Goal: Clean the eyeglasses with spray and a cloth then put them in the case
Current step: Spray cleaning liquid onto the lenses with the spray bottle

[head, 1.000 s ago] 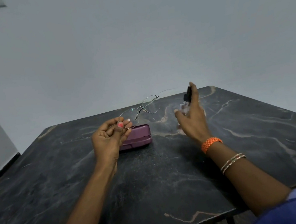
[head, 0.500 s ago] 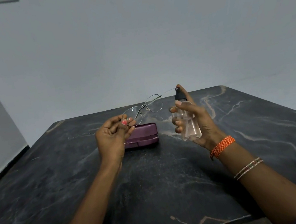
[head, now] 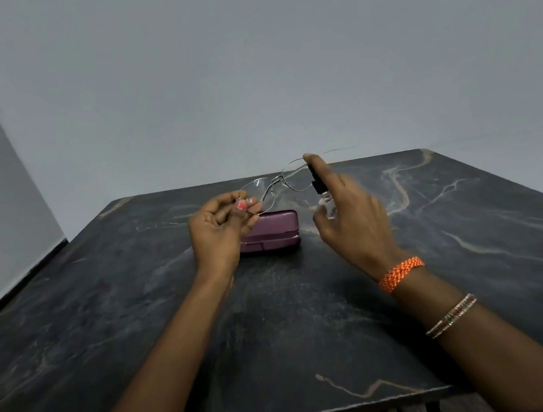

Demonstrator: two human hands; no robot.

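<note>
head view only. eyeglasses [head: 272, 185] held up above the table [head: 476, 248], pinched at the near lens edge by the left hand [head: 219, 228], fingers curled narrow around the thin wire rim. right hand [head: 351, 216] wrapped around a small clear spray bottle [head: 325, 204], index finger [head: 314, 162] resting on top of its black nozzle [head: 315, 179], nozzle just beside the far lens and aimed toward it. purple case [head: 268, 230] lying closed on the table, directly below and behind the left hand. no cloth visible anywhere in view.

judged step: spraying the lenses. done well by keeping the pinch on the rim only, off the glass, so as not to smear what gets wetted. better with the nozzle a little back from the lens, for a mist rather than a puddle. one short press per lens probably enough, then a turn of the frame to reach the other side. worth watching the light wire frame, likely to flex or twist under a firm pinch. worth angling the spray away from the case. still to come: finding the cloth, wiping, opening the case.
</note>
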